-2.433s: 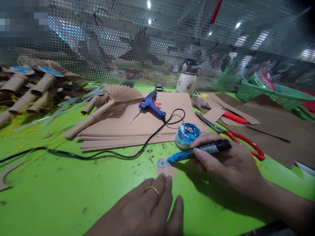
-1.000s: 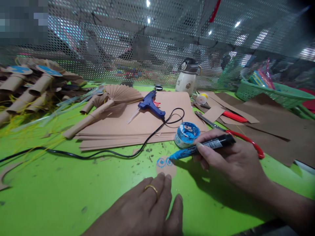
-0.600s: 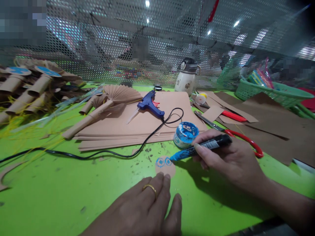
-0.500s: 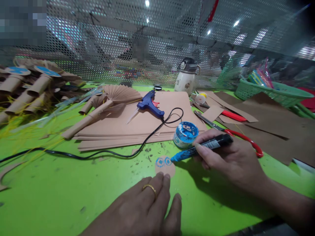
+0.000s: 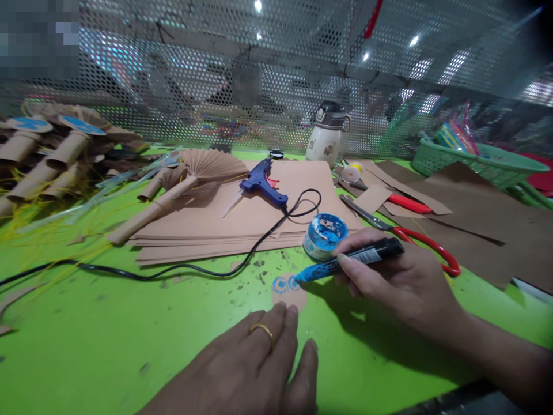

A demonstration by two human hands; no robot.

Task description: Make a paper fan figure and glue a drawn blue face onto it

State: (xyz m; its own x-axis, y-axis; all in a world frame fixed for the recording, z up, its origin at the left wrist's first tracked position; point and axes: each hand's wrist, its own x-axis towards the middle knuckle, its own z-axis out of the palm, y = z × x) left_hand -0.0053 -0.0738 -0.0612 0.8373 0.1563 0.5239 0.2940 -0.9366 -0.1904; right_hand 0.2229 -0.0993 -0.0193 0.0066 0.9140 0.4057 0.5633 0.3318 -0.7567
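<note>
A small round brown paper disc (image 5: 289,298) lies on the green table, with two blue ringed marks drawn side by side on its upper half. My left hand (image 5: 259,357), a gold ring on one finger, rests flat with its fingertips on the disc's lower edge. Between the thumb and fingers of my right hand (image 5: 389,282) is a marker pen (image 5: 345,262), black at the back and smeared blue toward the tip. Its tip meets the right-hand blue mark. Just behind it stands an open jar of blue paint (image 5: 325,237).
Stacked brown paper (image 5: 194,233) bears a blue glue gun (image 5: 263,185) with a black cord (image 5: 173,271). A folded paper fan (image 5: 216,167) lies left of it. Red-handled scissors (image 5: 427,242), a flask (image 5: 326,135) and a green basket (image 5: 475,161) are further right and back.
My right hand has shifted slightly left, taking the marker tip from the right edge of the right-hand mark onto the mark itself. My left hand has stayed in place.
</note>
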